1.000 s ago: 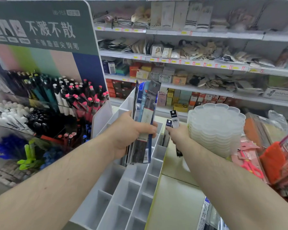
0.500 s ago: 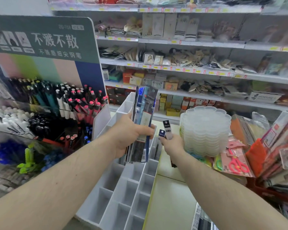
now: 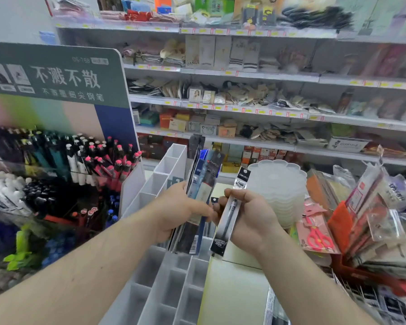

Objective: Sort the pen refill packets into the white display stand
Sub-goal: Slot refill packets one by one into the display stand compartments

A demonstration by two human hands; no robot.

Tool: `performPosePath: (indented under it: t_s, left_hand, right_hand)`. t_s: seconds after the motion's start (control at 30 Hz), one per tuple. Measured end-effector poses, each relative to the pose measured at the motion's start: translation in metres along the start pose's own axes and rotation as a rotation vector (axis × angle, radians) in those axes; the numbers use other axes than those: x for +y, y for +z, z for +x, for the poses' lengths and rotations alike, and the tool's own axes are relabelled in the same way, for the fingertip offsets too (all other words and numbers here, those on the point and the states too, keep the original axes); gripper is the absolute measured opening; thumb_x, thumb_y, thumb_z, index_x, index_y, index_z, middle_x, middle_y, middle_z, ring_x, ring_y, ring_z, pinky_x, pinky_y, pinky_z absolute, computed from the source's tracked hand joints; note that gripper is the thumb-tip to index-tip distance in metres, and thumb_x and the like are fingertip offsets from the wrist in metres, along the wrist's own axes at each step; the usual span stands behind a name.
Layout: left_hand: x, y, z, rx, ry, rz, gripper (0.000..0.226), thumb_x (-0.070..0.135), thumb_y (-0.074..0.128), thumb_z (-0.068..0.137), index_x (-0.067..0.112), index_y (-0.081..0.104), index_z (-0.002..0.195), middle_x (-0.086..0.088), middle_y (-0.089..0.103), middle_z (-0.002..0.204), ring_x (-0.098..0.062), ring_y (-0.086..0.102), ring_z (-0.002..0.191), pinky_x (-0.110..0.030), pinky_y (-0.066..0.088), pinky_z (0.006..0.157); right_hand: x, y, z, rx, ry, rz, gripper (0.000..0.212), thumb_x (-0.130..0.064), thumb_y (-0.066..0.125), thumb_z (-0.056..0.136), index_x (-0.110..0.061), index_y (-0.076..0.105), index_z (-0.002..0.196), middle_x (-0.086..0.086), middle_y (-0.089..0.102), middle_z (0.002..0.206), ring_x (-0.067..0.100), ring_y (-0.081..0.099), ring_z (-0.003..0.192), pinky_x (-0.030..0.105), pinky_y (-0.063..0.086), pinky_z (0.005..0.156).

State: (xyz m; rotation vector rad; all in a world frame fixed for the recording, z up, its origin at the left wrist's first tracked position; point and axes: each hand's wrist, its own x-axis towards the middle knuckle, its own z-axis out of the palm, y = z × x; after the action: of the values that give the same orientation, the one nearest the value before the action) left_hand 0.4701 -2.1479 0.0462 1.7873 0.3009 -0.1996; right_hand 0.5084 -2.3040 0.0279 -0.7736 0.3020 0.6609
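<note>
Fingers of left hand (image 3: 174,212) grip refill packets (image 3: 203,195), right hand (image 3: 251,215) holds one packet (image 3: 229,216)

**Readable print around our hands**

Up and to the left of our left hand (image 3: 178,212), the green header board (image 3: 54,73) is showing "不溅不散" in large white characters; a smaller line beneath it is ending in "细尖钢笔", and a code "DS-758" is sitting near its top right corner. The bundle of refill packets (image 3: 201,195) we are gripping in that hand is carrying "deli" on a blue edge. The single packet (image 3: 230,214) in our right hand (image 3: 251,216) is reading "deli" on its black header. Far above both hands, a pale box on the shelf (image 3: 192,51) is reading "DANCE". Other labels are blurring out.
</note>
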Motion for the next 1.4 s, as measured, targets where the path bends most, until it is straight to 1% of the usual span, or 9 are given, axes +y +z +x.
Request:
performPosePath:
  t_s: [0.13,0.3,0.53,0.63,0.8,0.9,1.03,1.23,1.4]
  left_hand:
    - [-0.001,0.001,0.0,-0.053,0.021,-0.048,0.032,0.005,0.075,0.082,0.006,0.066,0.112,-0.013,0.075,0.098,-0.034,0.071,0.096,-0.048,0.056,0.092]
    - [0.003,0.001,-0.004,-0.132,0.056,-0.112,0.052,0.018,0.076,0.064,0.006,0.066,0.113,-0.018,0.074,0.103,-0.036,0.071,0.097,-0.048,0.057,0.088]
    - [0.005,0.001,-0.005,-0.13,0.079,-0.147,0.04,0.007,0.072,0.059,0.005,0.068,0.099,-0.011,0.073,0.082,-0.024,0.071,0.076,-0.037,0.057,0.071]
    - [0.008,-0.001,-0.006,-0.05,0.087,-0.142,0.046,0.004,0.08,0.066,0.006,0.067,0.109,-0.014,0.076,0.094,-0.028,0.073,0.087,-0.044,0.059,0.082]
    - [0.018,-0.019,-0.005,0.301,0.146,-0.342,0.03,-0.003,0.074,0.08,0.01,0.067,0.105,-0.01,0.075,0.088,-0.027,0.072,0.077,-0.041,0.058,0.068]
    - [0.019,-0.028,0.0,0.415,0.147,-0.449,0.034,-0.003,0.074,0.079,0.008,0.067,0.111,-0.017,0.075,0.094,-0.035,0.073,0.08,-0.058,0.059,0.074]
    - [0.019,-0.029,0.0,0.437,0.141,-0.475,0.03,-0.004,0.073,0.08,0.009,0.07,0.106,-0.015,0.076,0.09,-0.036,0.073,0.082,-0.057,0.059,0.075]
    - [0.015,-0.028,0.0,0.423,0.103,-0.488,0.037,-0.005,0.07,0.079,0.007,0.065,0.114,-0.018,0.074,0.096,-0.036,0.072,0.081,-0.051,0.061,0.072]
    - [0.018,-0.028,-0.003,0.41,0.118,-0.55,0.031,-0.008,0.064,0.081,0.004,0.066,0.109,-0.012,0.07,0.078,-0.026,0.067,0.062,-0.037,0.058,0.057]
  right_hand:
    - [-0.002,0.015,-0.013,-0.07,-0.099,-0.019,0.023,-0.016,0.047,0.1,-0.006,0.059,0.083,0.011,0.059,0.064,0.025,0.062,0.062,0.041,0.052,0.071]
    - [0.006,0.021,-0.013,-0.14,-0.211,-0.129,0.026,-0.016,0.045,0.104,-0.002,0.061,0.119,0.023,0.073,0.107,0.037,0.072,0.097,0.047,0.061,0.075]
    - [0.015,0.022,-0.013,0.061,-0.401,-0.282,0.011,-0.012,0.064,0.094,-0.004,0.063,0.102,0.019,0.075,0.097,0.031,0.075,0.083,0.037,0.06,0.059]
    - [0.011,0.021,-0.013,0.112,-0.401,-0.287,0.01,-0.015,0.065,0.095,-0.005,0.066,0.096,0.017,0.075,0.094,0.033,0.073,0.084,0.045,0.062,0.069]
    - [-0.021,0.022,-0.009,0.215,-0.506,-0.28,0.005,-0.017,0.072,0.089,-0.013,0.071,0.09,0.006,0.075,0.085,0.025,0.07,0.085,0.045,0.057,0.088]
    - [-0.045,0.036,0.0,0.243,-0.601,-0.372,0.008,-0.02,0.071,0.09,-0.013,0.07,0.095,-0.001,0.066,0.071,0.01,0.053,0.059,0.023,0.048,0.06]
    - [-0.064,0.063,0.018,0.208,-0.653,-0.5,0.015,-0.013,0.065,0.095,-0.013,0.068,0.08,0.003,0.061,0.064,0.012,0.05,0.052,0.019,0.046,0.046]
    - [-0.077,0.109,0.062,0.176,-0.718,-0.622,0.014,-0.009,0.063,0.097,-0.014,0.064,0.083,0.004,0.068,0.07,0.013,0.065,0.062,0.024,0.06,0.064]
    - [-0.066,0.132,0.108,0.202,-0.692,-0.791,0.012,-0.013,0.067,0.094,-0.016,0.063,0.083,0.002,0.066,0.068,0.016,0.068,0.06,0.038,0.063,0.072]
